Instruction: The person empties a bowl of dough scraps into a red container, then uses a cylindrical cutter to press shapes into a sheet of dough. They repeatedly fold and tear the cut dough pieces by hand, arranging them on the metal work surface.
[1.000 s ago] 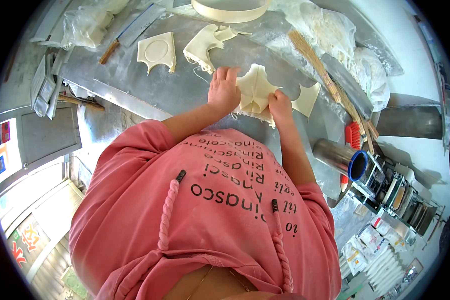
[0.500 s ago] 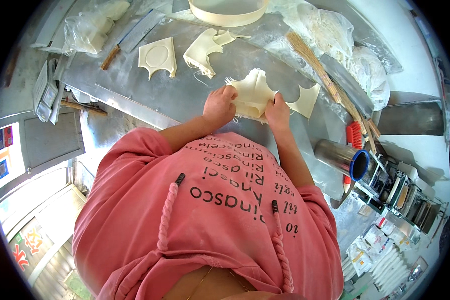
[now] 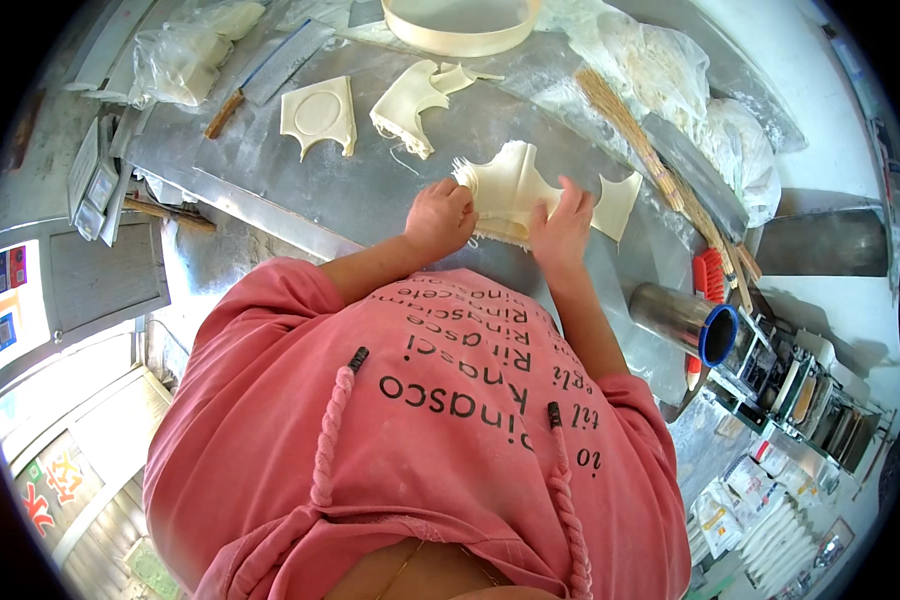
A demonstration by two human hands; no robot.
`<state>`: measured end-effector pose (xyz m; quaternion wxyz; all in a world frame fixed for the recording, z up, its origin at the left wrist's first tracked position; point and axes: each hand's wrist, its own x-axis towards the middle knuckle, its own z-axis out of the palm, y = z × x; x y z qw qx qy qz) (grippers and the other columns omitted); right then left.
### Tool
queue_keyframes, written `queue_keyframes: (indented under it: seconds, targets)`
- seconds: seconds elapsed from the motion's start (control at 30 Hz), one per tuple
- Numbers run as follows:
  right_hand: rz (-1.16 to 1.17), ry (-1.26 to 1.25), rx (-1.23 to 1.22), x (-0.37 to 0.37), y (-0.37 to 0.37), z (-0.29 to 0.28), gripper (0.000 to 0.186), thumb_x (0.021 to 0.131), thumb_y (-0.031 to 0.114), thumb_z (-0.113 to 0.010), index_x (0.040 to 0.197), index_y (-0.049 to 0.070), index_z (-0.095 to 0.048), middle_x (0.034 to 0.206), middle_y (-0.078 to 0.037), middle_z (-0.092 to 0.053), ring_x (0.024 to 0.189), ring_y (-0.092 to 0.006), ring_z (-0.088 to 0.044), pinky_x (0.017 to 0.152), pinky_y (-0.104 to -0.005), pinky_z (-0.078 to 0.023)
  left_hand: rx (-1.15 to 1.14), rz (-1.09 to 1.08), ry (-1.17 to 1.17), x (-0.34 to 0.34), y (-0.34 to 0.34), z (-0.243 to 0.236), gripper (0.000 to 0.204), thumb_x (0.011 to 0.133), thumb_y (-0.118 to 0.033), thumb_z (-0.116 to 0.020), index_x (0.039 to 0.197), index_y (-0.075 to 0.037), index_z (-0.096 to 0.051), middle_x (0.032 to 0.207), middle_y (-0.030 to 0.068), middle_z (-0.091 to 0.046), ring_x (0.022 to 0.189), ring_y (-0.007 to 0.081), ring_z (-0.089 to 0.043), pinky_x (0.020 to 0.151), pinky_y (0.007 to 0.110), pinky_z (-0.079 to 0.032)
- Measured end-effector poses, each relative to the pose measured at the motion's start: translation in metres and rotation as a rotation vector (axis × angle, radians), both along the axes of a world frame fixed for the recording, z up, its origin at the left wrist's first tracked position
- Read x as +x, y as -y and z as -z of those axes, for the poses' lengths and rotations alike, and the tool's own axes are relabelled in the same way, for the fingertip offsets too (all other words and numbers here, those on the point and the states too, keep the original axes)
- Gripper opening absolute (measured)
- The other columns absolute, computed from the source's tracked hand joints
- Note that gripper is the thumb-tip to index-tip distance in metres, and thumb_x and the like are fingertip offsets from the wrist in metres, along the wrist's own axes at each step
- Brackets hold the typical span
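Observation:
A folded piece of pale dough sheet (image 3: 513,185) with curved cut-outs and a ragged left edge lies on the metal tabletop before me. Its left edge is pinched in my left hand (image 3: 441,218), whose fingers are closed. My right hand (image 3: 562,228) rests at the dough's right end, fingers stretched and apart. Just beyond that hand lies another dough scrap (image 3: 618,203) with a curved edge. Farther off are a dough piece with a round cut line (image 3: 318,112) and an irregular torn scrap (image 3: 410,104).
At the far side stands a pale round hoop (image 3: 460,42). A wide blade with a wooden handle (image 3: 224,113) lies far left. Rightward are a straw broom (image 3: 625,125), clear plastic bags (image 3: 660,60), a red brush (image 3: 708,273) and a metal cylinder with blue rim (image 3: 670,318).
The right hand has loosened its pinch and its fingers are now spread over the dough's right end. The dough lies flatter, its front fold lower. The left hand keeps its hold.

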<state>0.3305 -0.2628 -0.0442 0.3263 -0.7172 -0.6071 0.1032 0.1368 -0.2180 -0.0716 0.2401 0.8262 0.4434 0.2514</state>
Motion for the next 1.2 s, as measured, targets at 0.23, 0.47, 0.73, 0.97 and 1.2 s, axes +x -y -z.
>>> queue_keyframes:
  seconds: [0.23, 0.47, 0.73, 0.97, 1.2]
  targets:
    - [-0.182, 0.145, -0.025, 0.007, 0.017, 0.018, 0.022, 0.072, 0.007, -0.059, 0.092, 0.003, -0.050, 0.092, -0.016, -0.048, 0.088, -0.0354, -0.047, 0.074, -0.0439, -0.041, 0.022, 0.031, -0.016, -0.001, -0.001, -0.001, 0.011, 0.073, -0.013, -0.064, 0.078, -0.008, -0.055, 0.079, 0.0078, -0.054, 0.079, 0.0292, -0.055, 0.074, 0.041, -0.043]
    - [0.185, -0.020, -0.120, 0.041, 0.045, 0.032, 0.027, 0.070, 0.001, -0.053, 0.096, 0.002, -0.049, 0.098, -0.016, -0.049, 0.094, -0.0341, -0.048, 0.081, -0.0450, -0.039, -0.031, 0.010, 0.019, -0.013, -0.002, -0.009, 0.012, 0.073, -0.016, -0.065, 0.075, -0.008, -0.057, 0.080, 0.0095, -0.055, 0.078, 0.0301, -0.055, 0.070, 0.042, -0.044]
    - [-0.221, 0.339, 0.086, -0.021, -0.015, -0.002, 0.065, 0.082, 0.032, -0.055, 0.134, 0.000, -0.034, 0.140, -0.019, -0.032, 0.131, -0.0354, -0.027, 0.103, -0.0530, -0.023, 0.125, -0.547, -0.367, -0.037, -0.151, -0.006, 0.033, 0.080, -0.032, -0.060, 0.106, -0.011, -0.058, 0.108, 0.0114, -0.057, 0.105, 0.0308, -0.051, 0.091, 0.045, -0.037]
    - [-0.315, 0.356, -0.116, -0.029, -0.031, 0.024, 0.073, 0.083, 0.041, -0.055, 0.138, 0.001, -0.029, 0.145, -0.019, -0.025, 0.134, -0.0349, -0.022, 0.104, -0.0538, -0.021, 0.175, -0.437, -0.393, -0.042, -0.174, 0.004, 0.024, 0.083, -0.027, -0.055, 0.098, -0.009, -0.057, 0.103, 0.0122, -0.061, 0.098, 0.0322, -0.056, 0.080, 0.046, -0.043]
    - [-0.337, 0.329, -0.107, -0.027, -0.031, 0.023, 0.070, 0.081, 0.038, -0.058, 0.137, 0.003, -0.032, 0.144, -0.019, -0.027, 0.134, -0.0341, -0.024, 0.105, -0.0507, -0.020, -0.345, -0.275, 0.292, -0.043, -0.183, -0.025, 0.028, 0.086, -0.014, -0.054, 0.111, -0.003, -0.044, 0.097, 0.0128, -0.060, 0.080, 0.0224, -0.059, 0.062, 0.033, -0.049]
